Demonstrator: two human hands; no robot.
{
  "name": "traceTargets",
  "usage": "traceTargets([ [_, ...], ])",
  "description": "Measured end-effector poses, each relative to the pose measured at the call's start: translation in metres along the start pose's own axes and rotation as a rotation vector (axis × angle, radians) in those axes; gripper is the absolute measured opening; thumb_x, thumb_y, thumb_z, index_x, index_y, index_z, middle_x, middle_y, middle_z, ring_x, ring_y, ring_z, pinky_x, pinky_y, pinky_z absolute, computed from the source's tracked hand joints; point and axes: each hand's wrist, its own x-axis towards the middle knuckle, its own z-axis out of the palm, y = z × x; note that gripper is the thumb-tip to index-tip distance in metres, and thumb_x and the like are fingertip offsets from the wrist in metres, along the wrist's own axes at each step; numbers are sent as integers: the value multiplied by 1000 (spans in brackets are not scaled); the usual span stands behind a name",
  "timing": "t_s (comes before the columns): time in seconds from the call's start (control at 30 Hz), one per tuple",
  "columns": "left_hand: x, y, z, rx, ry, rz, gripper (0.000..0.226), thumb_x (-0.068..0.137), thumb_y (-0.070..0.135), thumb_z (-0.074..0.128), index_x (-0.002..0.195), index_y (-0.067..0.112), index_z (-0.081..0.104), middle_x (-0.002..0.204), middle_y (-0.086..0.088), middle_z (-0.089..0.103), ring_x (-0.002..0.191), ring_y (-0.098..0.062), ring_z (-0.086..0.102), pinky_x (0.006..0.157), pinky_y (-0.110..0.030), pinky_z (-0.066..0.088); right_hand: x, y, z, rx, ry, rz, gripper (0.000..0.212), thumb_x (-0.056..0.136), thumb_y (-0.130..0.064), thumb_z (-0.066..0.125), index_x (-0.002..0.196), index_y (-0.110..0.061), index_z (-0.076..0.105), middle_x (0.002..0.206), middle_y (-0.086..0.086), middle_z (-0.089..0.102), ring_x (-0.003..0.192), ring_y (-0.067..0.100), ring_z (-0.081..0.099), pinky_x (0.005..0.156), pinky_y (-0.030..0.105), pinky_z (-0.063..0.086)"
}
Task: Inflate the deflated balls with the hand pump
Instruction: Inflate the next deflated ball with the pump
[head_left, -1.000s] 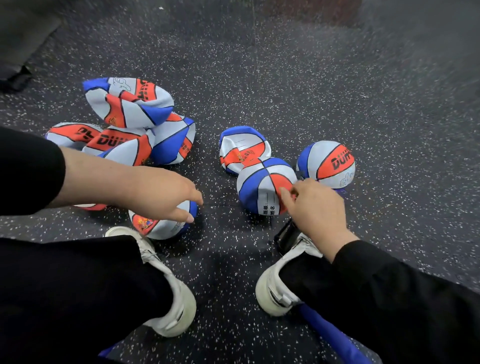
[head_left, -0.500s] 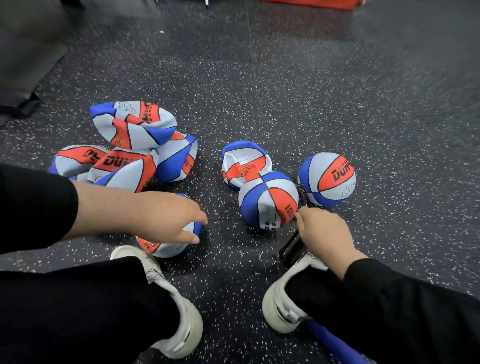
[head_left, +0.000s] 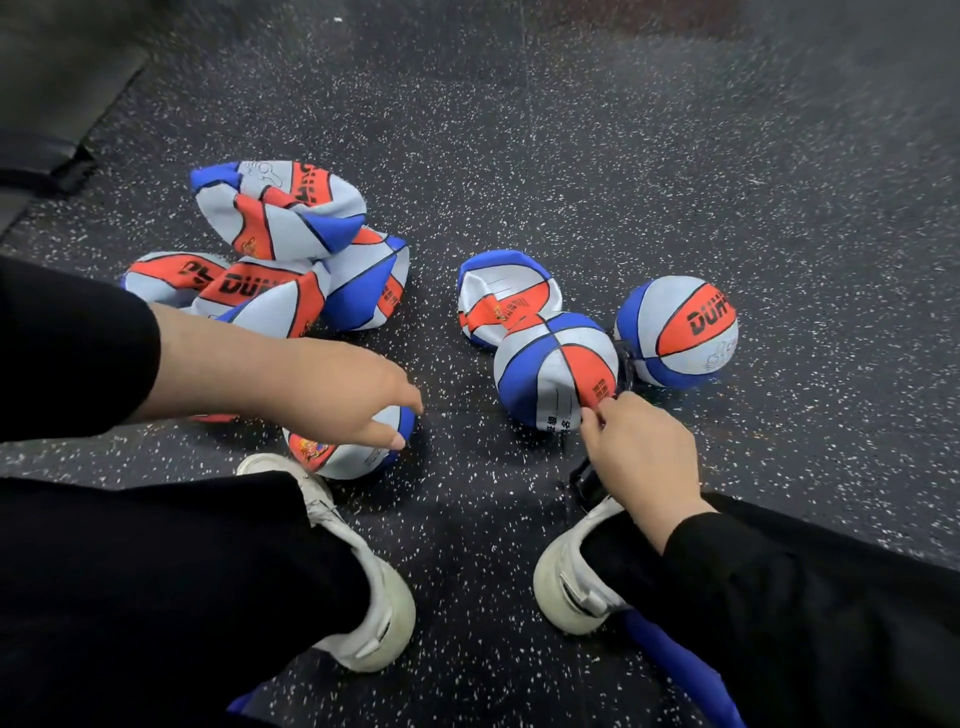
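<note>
Our left hand (head_left: 332, 400) lies over a small ball (head_left: 358, 452), fingers curved round its top and holding it against the floor (head_left: 623, 182). Our right hand (head_left: 639, 457) pinches the near edge of a half-filled ball (head_left: 550, 369), which sits just ahead of its fingertips.

Beyond that ball, touching it, is a crumpled ball (head_left: 504, 296); ahead and to the right of the right hand stands a round ball (head_left: 675, 332). Ahead of the left forearm lies a heap of flat balls (head_left: 280, 260), piled on each other.

The pump (head_left: 587, 480) is mostly hidden: only a dark part shows under the right hand, and a thin dark piece between the half-filled and the round ball; we cannot tell how they join. The left hand covers most of the small ball.

Our white shoes (head_left: 363, 613) stand near, below each hand, and a blue strip (head_left: 675, 670) runs beneath the right leg.
</note>
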Motion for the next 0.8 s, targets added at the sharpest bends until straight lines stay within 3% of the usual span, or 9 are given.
traceTargets([
  [0.1, 0, 3, -3, 7, -17, 2, 52, 101, 58, 46, 148, 36, 43, 143, 12, 52, 127, -14, 53, 101, -32, 44, -11, -4, 19, 29, -82, -72, 31, 95, -34, 55, 71, -16, 61, 74, 7, 56, 63, 35, 60, 52, 37, 43],
  [0.3, 0, 3, -1, 24, 4, 7, 51, 101, 59, 45, 148, 37, 43, 143, 13, 51, 127, -13, 52, 101, -34, 45, -2, 9, -2, -27, -141, -37, 35, 104, -42, 40, 90, -19, 61, 89, 2, 64, 81, 32, 66, 64, 35, 46],
  [0.43, -1, 4, 5, 43, -21, -6, 51, 102, 58, 45, 148, 36, 43, 146, 12, 50, 134, -13, 48, 106, -34, 43, 27, 12, -50, -29, -28, -61, 37, 102, -43, 41, 81, -19, 58, 75, 2, 63, 71, 34, 61, 57, 34, 44],
  [0.57, 1, 4, 5, 50, -21, 0, 51, 101, 59, 44, 148, 38, 43, 146, 14, 49, 134, -13, 48, 106, -36, 43, 50, 15, -85, -68, 31, -102, 38, 102, -42, 42, 74, -20, 52, 60, -1, 45, 64, 32, 52, 53, 33, 32],
  [0.63, 2, 3, 1, 38, -6, 8, 52, 101, 60, 44, 148, 38, 43, 146, 14, 49, 133, -13, 49, 106, -38, 44, 43, 17, -75, -61, 101, -34, 40, 103, -40, 42, 71, -18, 50, 58, -3, 40, 60, 31, 47, 52, 32, 29],
  [0.7, 3, 1, -1, 33, 2, 5, 54, 100, 62, 44, 148, 38, 43, 147, 13, 49, 133, -13, 49, 107, -39, 45, 32, 13, -52, -5, 136, 61, 39, 103, -36, 43, 71, -16, 52, 62, 0, 46, 59, 32, 45, 53, 32, 30],
  [0.8, 3, 0, -2, 43, -12, -10, 54, 100, 61, 44, 149, 37, 42, 144, 10, 50, 130, -15, 51, 104, -38, 45, 11, 2, -13, 12, 50, 51, 35, 102, -32, 45, 76, -14, 60, 76, 6, 59, 69, 35, 58, 54, 34, 39],
])
